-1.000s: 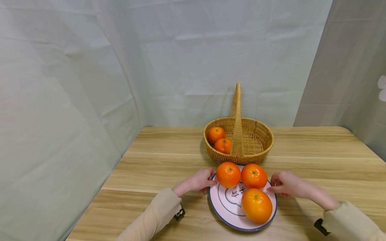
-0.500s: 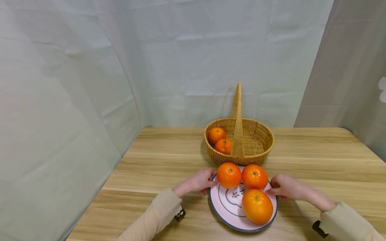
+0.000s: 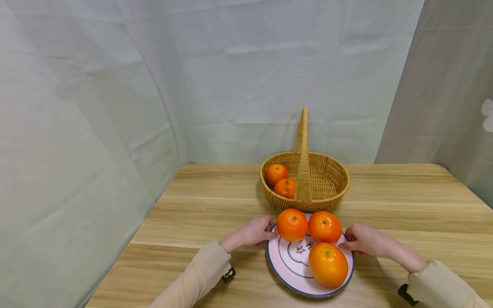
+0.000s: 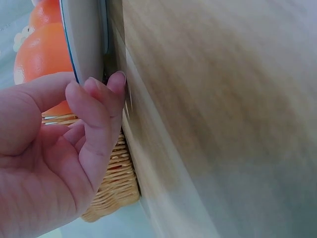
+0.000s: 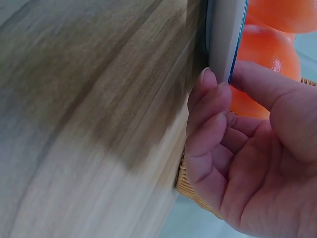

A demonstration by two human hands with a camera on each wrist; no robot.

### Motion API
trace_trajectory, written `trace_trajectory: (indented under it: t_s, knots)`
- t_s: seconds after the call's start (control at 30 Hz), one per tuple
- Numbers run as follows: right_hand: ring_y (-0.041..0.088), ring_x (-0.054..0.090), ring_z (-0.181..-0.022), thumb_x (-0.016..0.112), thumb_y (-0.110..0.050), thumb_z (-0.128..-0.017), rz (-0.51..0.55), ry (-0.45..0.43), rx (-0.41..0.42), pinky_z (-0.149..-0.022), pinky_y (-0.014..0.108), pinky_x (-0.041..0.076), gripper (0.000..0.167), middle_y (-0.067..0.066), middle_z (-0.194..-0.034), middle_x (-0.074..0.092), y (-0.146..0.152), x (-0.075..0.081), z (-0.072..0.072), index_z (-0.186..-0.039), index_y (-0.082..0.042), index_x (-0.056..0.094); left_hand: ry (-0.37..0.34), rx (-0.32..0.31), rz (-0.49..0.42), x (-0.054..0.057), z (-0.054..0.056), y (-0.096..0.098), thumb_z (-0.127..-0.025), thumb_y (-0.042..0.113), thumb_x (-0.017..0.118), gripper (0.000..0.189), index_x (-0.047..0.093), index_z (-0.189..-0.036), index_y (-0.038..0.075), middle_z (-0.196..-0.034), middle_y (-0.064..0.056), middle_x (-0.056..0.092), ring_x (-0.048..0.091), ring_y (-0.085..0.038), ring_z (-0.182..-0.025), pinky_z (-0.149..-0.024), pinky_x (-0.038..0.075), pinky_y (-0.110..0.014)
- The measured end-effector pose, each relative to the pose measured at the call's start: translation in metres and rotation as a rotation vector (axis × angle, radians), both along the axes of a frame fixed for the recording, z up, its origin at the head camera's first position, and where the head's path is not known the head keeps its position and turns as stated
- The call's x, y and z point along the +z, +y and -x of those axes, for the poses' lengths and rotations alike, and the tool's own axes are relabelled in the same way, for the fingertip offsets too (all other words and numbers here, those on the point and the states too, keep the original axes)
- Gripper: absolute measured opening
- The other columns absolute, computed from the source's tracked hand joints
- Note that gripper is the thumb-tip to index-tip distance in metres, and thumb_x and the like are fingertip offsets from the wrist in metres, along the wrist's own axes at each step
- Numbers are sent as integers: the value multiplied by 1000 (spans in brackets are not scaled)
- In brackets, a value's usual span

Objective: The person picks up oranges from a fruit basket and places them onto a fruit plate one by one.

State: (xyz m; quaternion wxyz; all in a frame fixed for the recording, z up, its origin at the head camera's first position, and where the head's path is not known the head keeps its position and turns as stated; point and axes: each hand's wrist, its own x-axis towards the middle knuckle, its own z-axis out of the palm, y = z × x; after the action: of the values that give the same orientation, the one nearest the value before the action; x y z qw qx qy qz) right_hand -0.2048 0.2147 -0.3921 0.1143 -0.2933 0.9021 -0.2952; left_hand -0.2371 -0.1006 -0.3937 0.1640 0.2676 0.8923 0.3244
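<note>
A white plate (image 3: 285, 267) with a blue rim and dark characters lies on the table, bearing an orange (image 3: 292, 225) at its back left, another orange (image 3: 325, 226) at its back right and a larger orange (image 3: 328, 264) at its front right. At the plate's left edge, my left hand (image 3: 252, 233) pinches the rim, thumb on top and curled fingers beneath. My right hand (image 3: 369, 241) grips the opposite edge the same way. Both wrist views show the fingertips under the plate's side, between it and the wood.
Just behind the plate stands a wicker basket (image 3: 327, 171) with a tall handle. Two oranges (image 3: 276, 174) sit in its left half. The wooden table (image 3: 200, 205) extends to both sides, and a pale cloth (image 3: 246, 77) hangs behind it.
My right forearm has shifted slightly to the left and its hand has settled a little further over the rim. The plate, the oranges and the left hand show no clear movement.
</note>
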Motion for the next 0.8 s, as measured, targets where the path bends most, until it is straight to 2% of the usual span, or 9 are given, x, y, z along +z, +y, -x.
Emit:
trace_trajectory:
  t_s: [0.17,0.43,0.63,0.8]
  knots:
    - [3,42,-41,65,-20,-84,7,-16,-8,-38,20,37,24,-9,-49,45,0,1,-1,-64,-12,52,-11,-1,3,1,1,-2,-86,10,61,14,48,-84,6,-54,-2,47,44,-11,-39,-34,40,-21]
    - [3,43,-41,64,-19,-84,24,-30,-4,-37,21,39,24,-9,-50,46,0,1,-1,-64,-12,53,-43,-1,-16,8,3,-7,-88,14,60,14,49,-83,5,-58,-9,54,46,-14,-41,-36,39,-21]
    - [4,43,-41,64,-19,-84,36,-38,-5,-37,22,39,24,-8,-50,46,0,0,-1,-64,-12,53,16,13,-43,16,7,-13,-89,12,58,12,51,-85,3,-61,-13,55,44,-15,-40,-35,38,-21]
    - [4,44,-41,64,-20,-84,41,-47,-8,-37,22,40,24,-8,-51,46,1,-1,-1,-64,-11,53,91,83,-84,25,9,-15,-88,5,56,8,51,-84,1,-62,-10,54,42,-9,-42,-37,36,-19]
